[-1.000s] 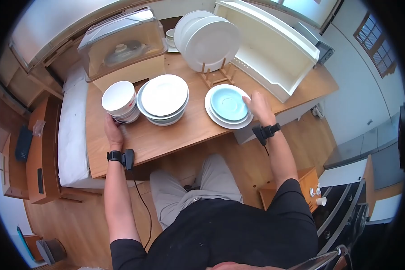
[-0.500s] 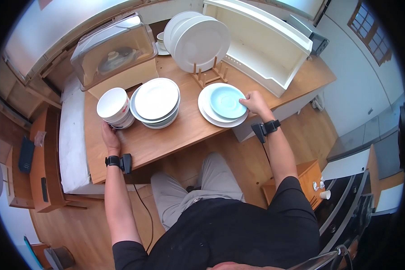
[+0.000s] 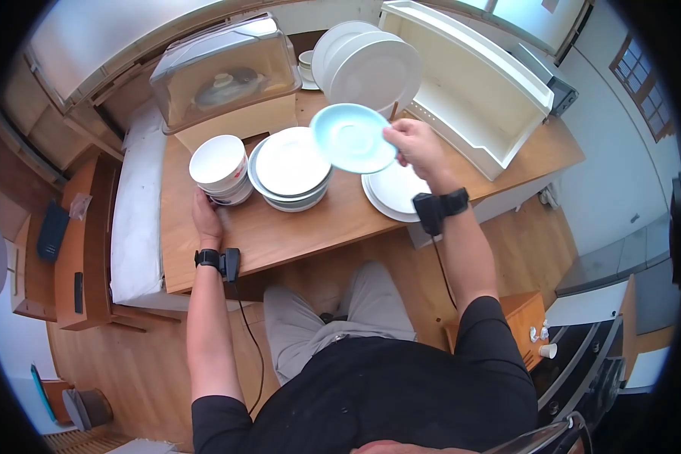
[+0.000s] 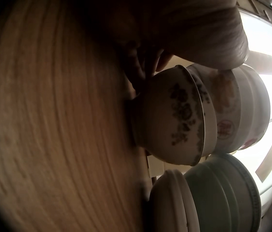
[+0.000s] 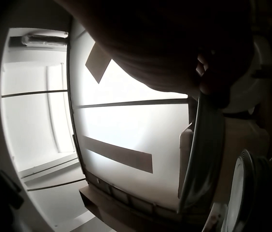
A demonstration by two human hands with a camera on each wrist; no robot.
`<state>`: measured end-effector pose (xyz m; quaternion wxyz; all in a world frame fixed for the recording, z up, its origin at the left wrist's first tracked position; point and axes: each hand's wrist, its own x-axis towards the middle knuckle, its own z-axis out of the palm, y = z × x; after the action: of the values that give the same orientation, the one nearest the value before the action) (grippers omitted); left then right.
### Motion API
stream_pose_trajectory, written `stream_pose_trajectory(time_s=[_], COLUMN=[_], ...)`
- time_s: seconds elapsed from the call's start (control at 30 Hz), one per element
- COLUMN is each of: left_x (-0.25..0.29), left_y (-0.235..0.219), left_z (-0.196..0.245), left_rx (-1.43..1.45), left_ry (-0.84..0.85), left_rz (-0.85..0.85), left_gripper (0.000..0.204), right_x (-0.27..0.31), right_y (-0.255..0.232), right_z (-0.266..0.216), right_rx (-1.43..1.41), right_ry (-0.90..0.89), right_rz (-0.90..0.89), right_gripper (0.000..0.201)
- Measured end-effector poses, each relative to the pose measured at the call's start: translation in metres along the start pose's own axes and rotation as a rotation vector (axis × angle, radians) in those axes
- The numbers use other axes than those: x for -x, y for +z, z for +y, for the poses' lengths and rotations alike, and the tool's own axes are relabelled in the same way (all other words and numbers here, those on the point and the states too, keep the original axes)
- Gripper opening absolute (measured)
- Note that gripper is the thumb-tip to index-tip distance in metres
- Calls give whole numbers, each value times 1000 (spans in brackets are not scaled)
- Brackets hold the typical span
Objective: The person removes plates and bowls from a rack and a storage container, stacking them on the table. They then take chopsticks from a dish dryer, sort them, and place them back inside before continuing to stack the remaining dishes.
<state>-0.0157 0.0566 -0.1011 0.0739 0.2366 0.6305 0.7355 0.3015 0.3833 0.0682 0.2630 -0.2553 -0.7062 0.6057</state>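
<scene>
The right hand (image 3: 420, 151) pinches the rim of a light blue plate (image 3: 351, 138), raised over the table between the plate-topped bowl stack and the white plates (image 3: 398, 189). In the right wrist view this plate (image 5: 204, 150) appears edge-on below the dark hand. At the left, the left hand (image 3: 207, 219) lies against the lower side of a stack of bowls (image 3: 218, 163). The left wrist view has its fingers (image 4: 148, 65) by the base of a flower-patterned bowl (image 4: 174, 116); whether they grip it is unclear. White plates top the neighbouring bowl stack (image 3: 293, 161).
Large white plates (image 3: 374, 72) stand upright in a wooden rack behind the blue plate. A clear-lidded box (image 3: 223, 83) is at the back left, a cream open bin (image 3: 469, 91) at the back right. Cups (image 3: 306, 68) sit between box and plates. The wooden table's front edge (image 3: 280, 261) faces the person.
The right hand has lifted the blue plate off the white plates and carried it leftward. The left hand remains by the bowls. The head view has shifted slightly.
</scene>
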Motion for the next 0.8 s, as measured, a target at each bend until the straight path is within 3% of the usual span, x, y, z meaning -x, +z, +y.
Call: stream_pose_trajectory(time_s=[0.2,0.33,0.5,0.63,0.77,0.8], left_x=[-3,-2,4,1,2,1], left_y=[-5,-1,5,3,6,6], left_z=[-7,-4,6,4,1,-2], left_rx=[11,9,-1,-19,-43,-35], left_ry=[-17,-14,-6,0,17,16], left_rz=[-30,7,9,11,49,37], left_gripper=[51,48,49,48,46,45], right_x=[-22,-26,-21,-14,10,10], right_y=[77,90,96,90,38,16], right_z=[5,17,13,18,-1,12], right_rx=[78,86,336,457,486,603], right_ry=[34,43,-66,-229,51,-5], right_rz=[-128,-115,-68,22,19,74], right_gripper=[24,27,34,41,43,43])
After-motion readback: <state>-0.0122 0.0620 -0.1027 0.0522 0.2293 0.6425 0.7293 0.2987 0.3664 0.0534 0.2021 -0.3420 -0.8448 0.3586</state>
